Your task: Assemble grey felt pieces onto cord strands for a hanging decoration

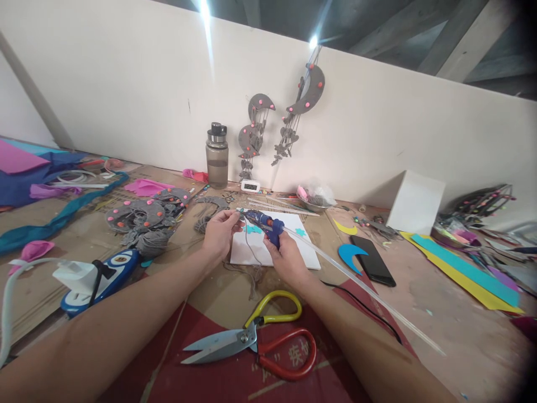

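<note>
My right hand (289,258) is wrapped around the handle of a blue glue gun (274,228), and a long clear glue stick (361,281) runs out of its back. The nozzle points left at my left hand (221,230), whose fingertips pinch a small teal piece (241,211), mostly hidden by the fingers. Grey yarn (247,246) hangs near those fingertips. Beneath both hands lies a white sheet (308,258) with teal cutouts (300,232) on it. Closer to me are open scissors (245,337) with one yellow and one red handle.
A power strip (121,260) and grey crescents with yarn (136,215) lie left. A bottle (217,162) stands at the wall beneath hanging moon ornaments (310,89). Right are a phone (371,260), a blue crescent (350,257), a black cord (364,304) and coloured sheets (465,268).
</note>
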Motion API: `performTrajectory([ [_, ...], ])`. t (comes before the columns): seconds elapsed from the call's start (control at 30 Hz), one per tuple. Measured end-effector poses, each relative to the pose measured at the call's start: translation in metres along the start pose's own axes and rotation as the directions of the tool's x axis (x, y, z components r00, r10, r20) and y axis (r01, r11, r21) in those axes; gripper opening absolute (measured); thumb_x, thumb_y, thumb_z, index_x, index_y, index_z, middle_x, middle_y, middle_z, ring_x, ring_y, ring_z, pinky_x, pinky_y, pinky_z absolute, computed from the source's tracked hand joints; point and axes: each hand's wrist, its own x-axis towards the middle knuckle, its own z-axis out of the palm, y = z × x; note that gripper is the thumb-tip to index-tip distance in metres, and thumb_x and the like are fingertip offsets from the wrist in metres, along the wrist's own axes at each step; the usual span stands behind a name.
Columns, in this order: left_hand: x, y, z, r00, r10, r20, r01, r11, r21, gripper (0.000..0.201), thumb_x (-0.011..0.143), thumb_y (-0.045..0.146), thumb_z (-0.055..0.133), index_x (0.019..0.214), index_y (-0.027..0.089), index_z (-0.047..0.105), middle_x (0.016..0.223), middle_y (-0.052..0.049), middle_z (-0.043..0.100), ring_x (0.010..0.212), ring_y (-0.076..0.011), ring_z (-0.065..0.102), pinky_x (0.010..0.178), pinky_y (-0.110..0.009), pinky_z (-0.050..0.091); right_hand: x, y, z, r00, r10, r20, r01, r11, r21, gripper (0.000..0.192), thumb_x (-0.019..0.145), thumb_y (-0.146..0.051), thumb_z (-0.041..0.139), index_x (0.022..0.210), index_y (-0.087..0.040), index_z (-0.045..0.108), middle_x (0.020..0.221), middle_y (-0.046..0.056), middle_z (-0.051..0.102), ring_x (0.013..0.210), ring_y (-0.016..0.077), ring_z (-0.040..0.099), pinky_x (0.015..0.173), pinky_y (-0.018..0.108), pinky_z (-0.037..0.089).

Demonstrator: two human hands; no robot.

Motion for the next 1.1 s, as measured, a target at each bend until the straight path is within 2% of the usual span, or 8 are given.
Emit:
performTrajectory([
  [1.1, 0.003, -0.0033, -0.0028, 1.0, 0.003, -0.005, -0.003, 1.0, 0.015, 0.028, 0.056, 0.029, 0.076, 0.071, 0.013, 0.059, 0.059, 0.003, 0.058, 0.051, -0.0087, 0.056, 0.048, -0.021, 0.041, -0.0008, 0.0013, 0.0026, 1.0, 0.028, -0.002, -0.028, 0.999, -0.02, 0.023, 0.087, -0.035, 0.043, 0.098, -0.018, 0.054, 0.098, 0.013, 0.065, 0.091, 0.0261, 0.06, 0.083, 0.042, 0.046],
])
